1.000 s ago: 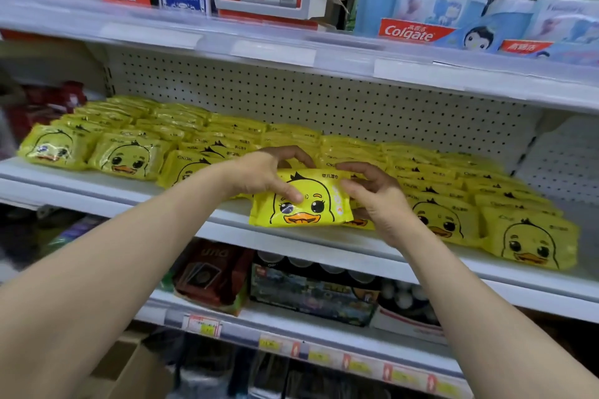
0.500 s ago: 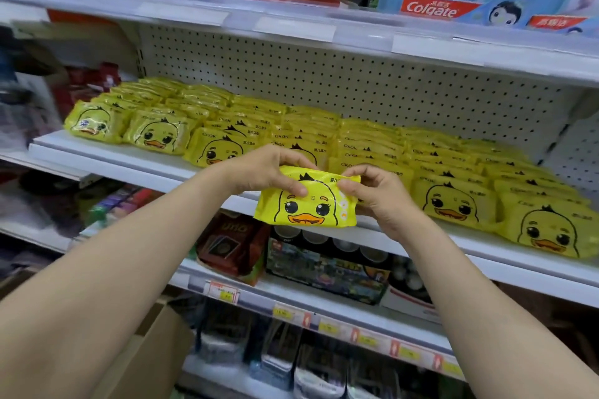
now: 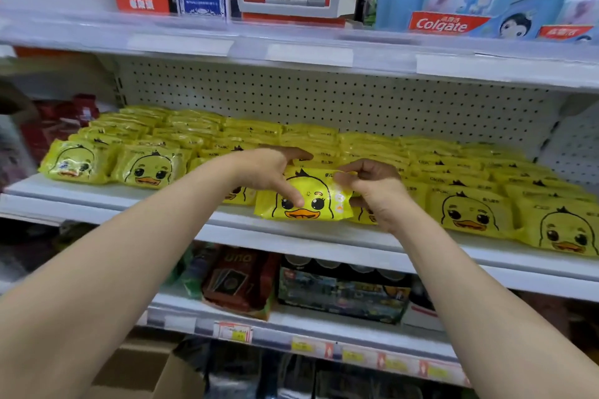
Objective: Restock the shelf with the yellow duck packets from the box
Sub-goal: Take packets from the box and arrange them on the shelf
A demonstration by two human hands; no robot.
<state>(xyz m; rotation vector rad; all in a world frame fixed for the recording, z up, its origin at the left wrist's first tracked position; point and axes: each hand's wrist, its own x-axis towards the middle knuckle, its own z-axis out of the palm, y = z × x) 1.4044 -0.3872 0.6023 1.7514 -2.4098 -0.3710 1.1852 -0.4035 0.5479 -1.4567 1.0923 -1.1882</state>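
Head view is showing both hands meeting on one yellow duck packet (image 3: 311, 201) at the centre of the frame. The left hand (image 3: 269, 172) is gripping its upper left part, thumb lying across the duck's face, while the other fingers are reaching over the top edge and are mostly hidden behind it. The right hand (image 3: 372, 191) is pinching the upper right edge with curled fingers. The packet is standing face out at the front lip of the middle shelf (image 3: 129, 201); whether its bottom edge is resting on the shelf or hanging just above it is hard to tell. Rows of matching packets (image 3: 146, 168) are filling the shelf from left to right, some covered by the hands, and the one at the far right is being cut off by the frame edge. At the lower left, a cardboard box (image 3: 139, 369) is showing only partly, with the left forearm covering one side and its inside out of sight.
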